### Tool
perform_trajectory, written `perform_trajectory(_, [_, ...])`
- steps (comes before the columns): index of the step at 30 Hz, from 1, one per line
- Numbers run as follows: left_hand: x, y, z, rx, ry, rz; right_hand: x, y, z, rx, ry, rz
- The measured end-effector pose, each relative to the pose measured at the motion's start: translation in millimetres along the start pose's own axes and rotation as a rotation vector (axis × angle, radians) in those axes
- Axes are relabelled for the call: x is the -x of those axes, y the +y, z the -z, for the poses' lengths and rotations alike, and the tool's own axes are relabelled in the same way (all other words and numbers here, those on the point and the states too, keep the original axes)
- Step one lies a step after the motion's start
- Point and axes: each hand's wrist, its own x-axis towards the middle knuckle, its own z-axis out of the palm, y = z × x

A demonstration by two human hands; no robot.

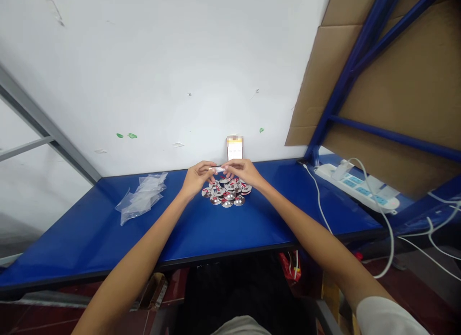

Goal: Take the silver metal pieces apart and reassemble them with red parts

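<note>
My left hand [199, 177] and my right hand [245, 171] meet above the far part of the table. Between their fingertips they pinch a small whitish, shiny strip [218, 169], whose kind I cannot make out. Fingers of both hands are bent and closed around its two ends. Just below and in front of the hands lies a heap of shiny domed metal discs [227, 195] with red cords, like small hand cymbals. My hands hide the heap's back edge. To the left, several clear plastic bags [142, 195] lie loosely stacked.
A phone [235, 148] with a lit screen leans on the white wall [201, 75] behind the blue table [216, 234]. On the right are a white power strip [356, 188], white cables [319, 200] and a blue metal frame [345, 75] backed by cardboard [406, 80].
</note>
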Motion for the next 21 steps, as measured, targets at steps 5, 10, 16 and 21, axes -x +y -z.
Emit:
perform_trajectory(5, [-2.2,-5.5,3.0,-0.128,0.028,-0.037,-4.5,11.5,3.3,0.083,-0.012,-0.040])
perform_trajectory(10, [-3.5,-11.5,4.3,-0.195,0.034,-0.074,-5.4,16.8,3.7,0.235,-0.046,0.001])
perform_trajectory(16, [-1.5,-10.8,2.5,-0.216,-0.052,-0.116,-2.7,17.2,-3.7,0.421,0.017,0.134])
perform_trajectory(21, [-0.1,-8.7,2.5,-0.247,-0.029,-0.130,-1.7,13.7,-4.3,0.487,0.011,0.158])
